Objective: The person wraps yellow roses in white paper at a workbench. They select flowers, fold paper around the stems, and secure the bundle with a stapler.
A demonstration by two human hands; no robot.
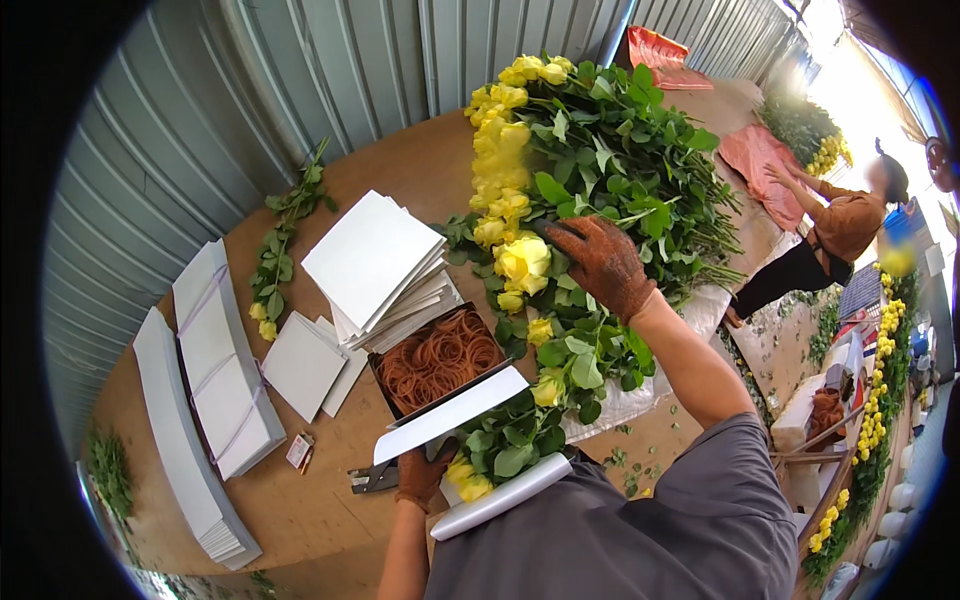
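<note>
My left hand point(420, 478), in a brown work glove, is closed on a white wrapping sheet point(503, 497) curled around a few yellow roses point(468, 480); the sheet's raised flap point(452, 413) hides some of its fingers. Farther up, my right hand point(605, 265), gloved alike, reaches over the big rose pile point(635, 140). Its fingers bend around a large yellow rose point(522, 262) near the bloom, the stem being hidden beneath the hand. Loose yellow roses point(550, 387) lie between the pile and the wrapped ones.
Brown rubber bands point(440, 362) fill a box beside stacked white sheets point(375, 262). Tied white card bundles point(222, 370) lie left, near a loose rose stem point(280, 245). A black metal tool point(372, 480) sits by my left hand. Another person point(850, 220) works at right.
</note>
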